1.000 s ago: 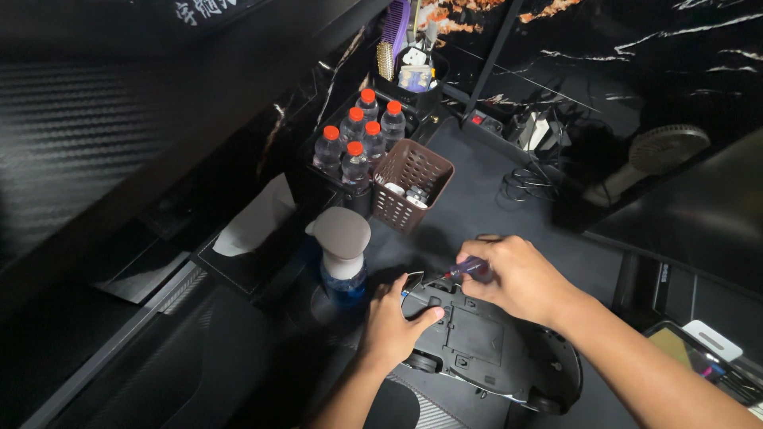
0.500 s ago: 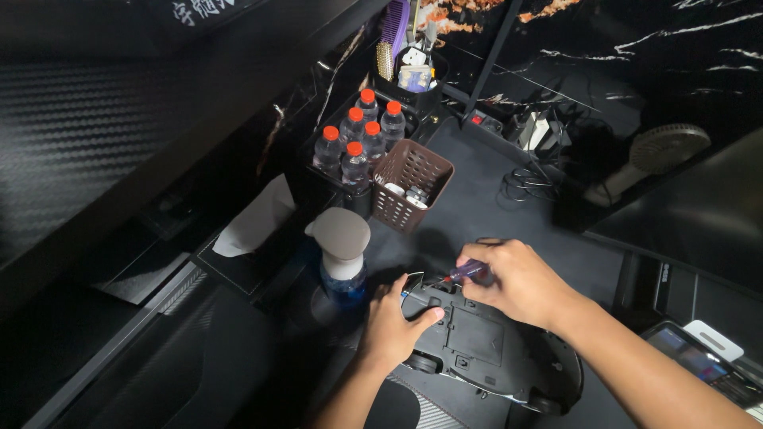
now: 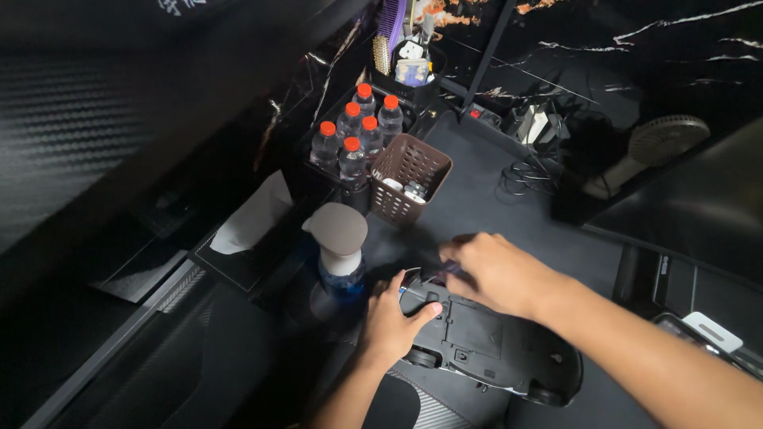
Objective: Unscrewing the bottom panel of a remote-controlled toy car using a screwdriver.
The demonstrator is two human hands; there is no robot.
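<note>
A black toy car (image 3: 493, 349) lies upside down on the dark mat, its underside and wheels facing up. My left hand (image 3: 393, 322) grips the car's front corner, thumb on the chassis. My right hand (image 3: 497, 274) hovers over the front end, blurred by motion. Its fingers are closed on a small purple-handled tool (image 3: 447, 270), whose tip is hidden against the car.
A blue spray bottle (image 3: 340, 254) with a white head stands just left of the car. Behind it are a brown basket (image 3: 409, 179), several red-capped water bottles (image 3: 358, 131) and a tissue box (image 3: 254, 222). A small fan (image 3: 660, 147) and cables (image 3: 524, 127) sit at the back right.
My right hand has slid slightly left over the car's front end with the tool. My left hand keeps its grip and the car has not moved.
</note>
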